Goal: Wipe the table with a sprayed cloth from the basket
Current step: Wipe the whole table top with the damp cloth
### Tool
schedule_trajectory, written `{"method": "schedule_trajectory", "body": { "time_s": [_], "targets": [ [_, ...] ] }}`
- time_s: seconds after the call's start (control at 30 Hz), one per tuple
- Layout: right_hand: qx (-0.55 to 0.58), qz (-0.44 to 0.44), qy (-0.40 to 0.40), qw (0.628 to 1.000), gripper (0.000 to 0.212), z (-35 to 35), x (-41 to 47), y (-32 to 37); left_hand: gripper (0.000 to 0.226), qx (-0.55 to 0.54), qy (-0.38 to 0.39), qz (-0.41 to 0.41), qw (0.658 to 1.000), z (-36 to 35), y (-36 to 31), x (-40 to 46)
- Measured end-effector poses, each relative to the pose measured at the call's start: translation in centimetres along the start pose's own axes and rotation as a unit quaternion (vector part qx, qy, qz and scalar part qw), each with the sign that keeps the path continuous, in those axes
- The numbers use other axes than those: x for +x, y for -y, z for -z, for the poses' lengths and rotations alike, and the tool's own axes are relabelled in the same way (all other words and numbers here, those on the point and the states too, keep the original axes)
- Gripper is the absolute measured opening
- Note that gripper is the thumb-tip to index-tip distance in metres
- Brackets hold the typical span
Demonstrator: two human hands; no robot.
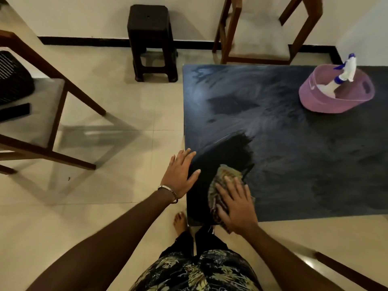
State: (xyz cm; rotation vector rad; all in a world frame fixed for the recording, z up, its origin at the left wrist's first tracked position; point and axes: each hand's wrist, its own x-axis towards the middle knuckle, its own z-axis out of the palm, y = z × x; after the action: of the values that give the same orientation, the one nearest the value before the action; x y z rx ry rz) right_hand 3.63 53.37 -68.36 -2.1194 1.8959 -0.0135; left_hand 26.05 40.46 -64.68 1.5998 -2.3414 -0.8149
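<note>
Wiping near-left corner of dark table (294, 164), wet streaks visible on top.

Far left: wooden chair (52, 97); black plastic stool (152, 42) on floor beyond table's left edge. Left hand (180, 173) flat, fingers straight, at table's left edge. Right hand (236, 206) pressing flat, fingers spread, on striped cloth (220, 185) near front edge. Far right: purple basket (336, 95) holding spray bottle (344, 74), well apart from cloth.

cloth (220, 181) partly hidden under right hand (237, 208), table (294, 154) cut off right
</note>
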Motion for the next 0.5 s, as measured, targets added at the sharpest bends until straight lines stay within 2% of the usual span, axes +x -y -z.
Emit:
{"method": "schedule_trajectory", "body": {
  "time_s": [0.1,0.2,0.27,0.4,0.5],
  "targets": [
    [0.005,-0.113,-0.004,0.994,0.069,1.6,-1.9,-4.8,0.059,0.013,0.01,0.001,1.0,-0.4,-0.1,-0.3],
    [0.01,-0.158,0.006,0.987,0.071,1.8,-2.0,-5.2,0.06,0.032,0.015,0.006,0.999,-0.9,0.0,-1.0],
    [0.009,-0.133,0.012,0.991,0.073,1.0,-1.6,-3.0,0.061,0.034,0.015,0.019,0.999,-1.0,0.1,-1.3],
    [0.003,0.005,0.042,0.999,0.072,-0.7,-1.3,4.4,0.067,0.039,0.017,0.026,0.999,-0.8,0.3,-1.8],
    [0.003,0.077,0.063,0.995,0.067,-1.8,-0.6,9.0,0.076,0.02,0.022,0.038,0.999,-0.6,0.4,-1.8]
  ]
}}
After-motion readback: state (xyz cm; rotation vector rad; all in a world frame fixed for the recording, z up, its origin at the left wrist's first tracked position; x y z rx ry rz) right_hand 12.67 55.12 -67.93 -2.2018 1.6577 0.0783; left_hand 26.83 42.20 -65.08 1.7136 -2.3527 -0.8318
